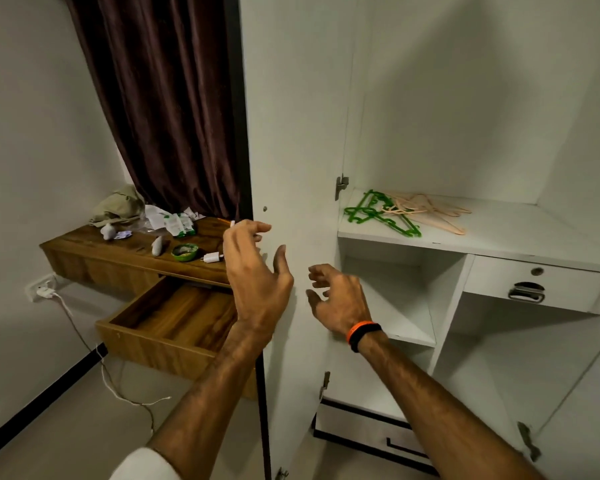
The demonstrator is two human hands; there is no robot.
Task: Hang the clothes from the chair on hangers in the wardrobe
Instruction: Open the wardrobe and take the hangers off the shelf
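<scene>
The white wardrobe (482,244) stands open in front of me. On its upper shelf lie green plastic hangers (378,214) and pale peach hangers (426,211) in a loose pile. My left hand (257,275) is raised in front of the open left door (291,150), fingers spread and relaxed, holding nothing. My right hand (340,299), with an orange and black wristband, hovers beside it with loosely curled fingers, also empty. No chair or clothes for hanging are in view.
A wooden desk (84,254) at left carries a crumpled beige cloth (118,206), papers, a green bowl (185,252) and a charger. Its drawer (174,323) hangs open near the door's edge. A white cable (101,372) trails on the floor. Dark curtain (167,109) behind.
</scene>
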